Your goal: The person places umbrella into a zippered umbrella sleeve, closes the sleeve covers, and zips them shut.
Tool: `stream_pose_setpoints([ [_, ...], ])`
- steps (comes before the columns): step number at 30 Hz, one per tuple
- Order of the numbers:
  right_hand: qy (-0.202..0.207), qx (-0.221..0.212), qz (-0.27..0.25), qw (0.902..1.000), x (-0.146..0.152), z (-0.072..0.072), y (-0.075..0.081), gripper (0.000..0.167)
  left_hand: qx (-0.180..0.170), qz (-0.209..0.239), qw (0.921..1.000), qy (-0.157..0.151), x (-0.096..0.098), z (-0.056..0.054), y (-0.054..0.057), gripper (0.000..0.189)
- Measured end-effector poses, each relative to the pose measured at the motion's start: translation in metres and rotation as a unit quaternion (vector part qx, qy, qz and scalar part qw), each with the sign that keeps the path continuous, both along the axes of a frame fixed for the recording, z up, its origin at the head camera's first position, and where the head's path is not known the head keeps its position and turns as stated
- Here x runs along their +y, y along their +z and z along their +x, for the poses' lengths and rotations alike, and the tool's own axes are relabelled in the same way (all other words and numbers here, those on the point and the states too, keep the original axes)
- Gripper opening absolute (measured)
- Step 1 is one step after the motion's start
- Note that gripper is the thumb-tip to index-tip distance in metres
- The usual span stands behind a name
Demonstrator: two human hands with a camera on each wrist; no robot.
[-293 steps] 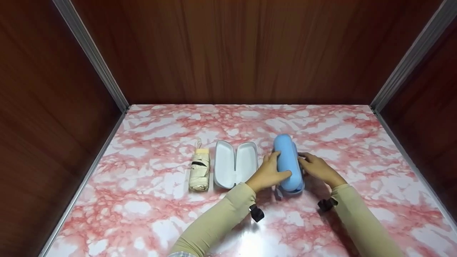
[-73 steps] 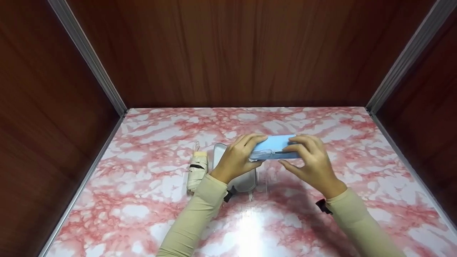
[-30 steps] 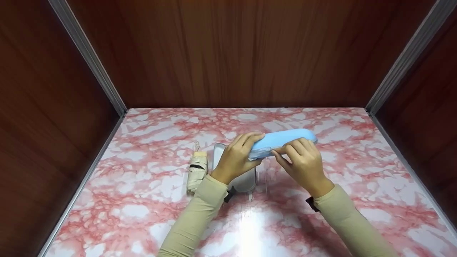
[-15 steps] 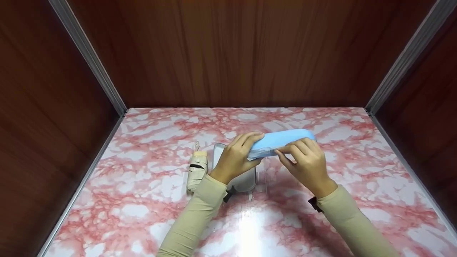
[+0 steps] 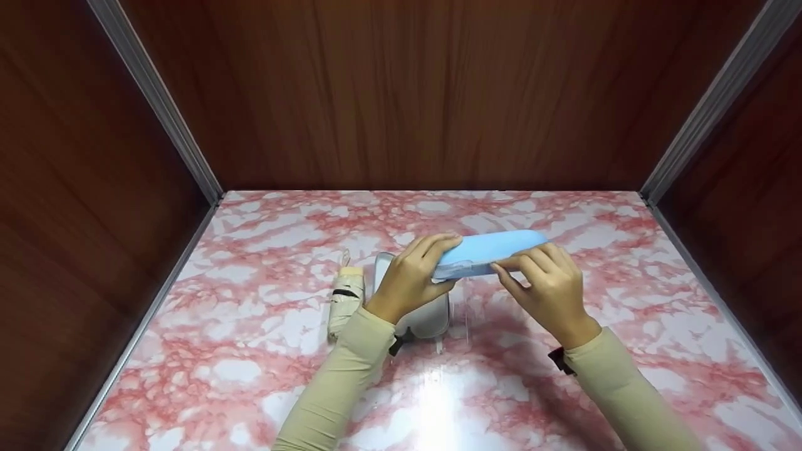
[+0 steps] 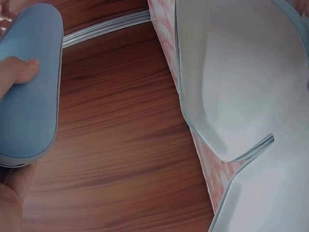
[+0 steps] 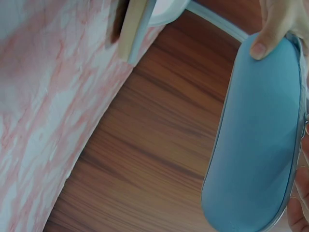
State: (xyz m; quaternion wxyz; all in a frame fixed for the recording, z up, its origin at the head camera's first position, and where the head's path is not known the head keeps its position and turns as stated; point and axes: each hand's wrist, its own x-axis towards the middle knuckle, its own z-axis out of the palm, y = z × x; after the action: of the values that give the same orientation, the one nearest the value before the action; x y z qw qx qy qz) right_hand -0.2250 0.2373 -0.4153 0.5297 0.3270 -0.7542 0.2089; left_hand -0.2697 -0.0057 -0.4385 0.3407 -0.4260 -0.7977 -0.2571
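A pale blue, rounded zip case [image 5: 492,245] is held tilted above the table. My left hand [image 5: 410,279] grips its left end, fingers over the top and thumb below. With thumb and forefinger my right hand [image 5: 544,289] pinches the zipper on the near edge; the fingers hide the zipper pull. The left wrist view has the case [image 6: 36,104] at the left, and in the right wrist view the case [image 7: 253,140] shows its smooth face. Partly behind my left hand, a white-lined case [image 5: 432,318] lies spread apart on the table, nearer in the left wrist view.
A folded beige umbrella [image 5: 346,304] with a yellow end and a cord loop lies left of the white-lined case. The pink-and-white marbled table [image 5: 250,357] is bounded by dark wooden panels [image 5: 401,94] at the back and both sides.
The blue case was upright over the table at first, then got lifted, turned sideways and moved left. Over the last second my right fingers have slid right along its zipper edge.
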Motion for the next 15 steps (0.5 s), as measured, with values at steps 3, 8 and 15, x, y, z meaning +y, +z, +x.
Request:
stream_pose_setpoints([
  [3, -0.002, -0.003, -0.004, 1.0, 0.0034, -0.0006, -0.0008, 0.016, -0.004, 0.001, 1.0, -0.004, -0.0024, 0.0, 0.0005, 0.063],
  [8, -0.005, -0.011, -0.006, 0.9999, 0.0069, -0.0012, -0.0024, 0.018, -0.008, 0.002, 0.9999, -0.01, -0.0064, -0.0003, 0.0006, 0.065],
  [15, -0.005, -0.021, 0.001, 0.9998, 0.0084, -0.0006, -0.0047, 0.018, -0.019, -0.003, 0.9997, -0.018, -0.0098, -0.0007, -0.0003, 0.064],
])
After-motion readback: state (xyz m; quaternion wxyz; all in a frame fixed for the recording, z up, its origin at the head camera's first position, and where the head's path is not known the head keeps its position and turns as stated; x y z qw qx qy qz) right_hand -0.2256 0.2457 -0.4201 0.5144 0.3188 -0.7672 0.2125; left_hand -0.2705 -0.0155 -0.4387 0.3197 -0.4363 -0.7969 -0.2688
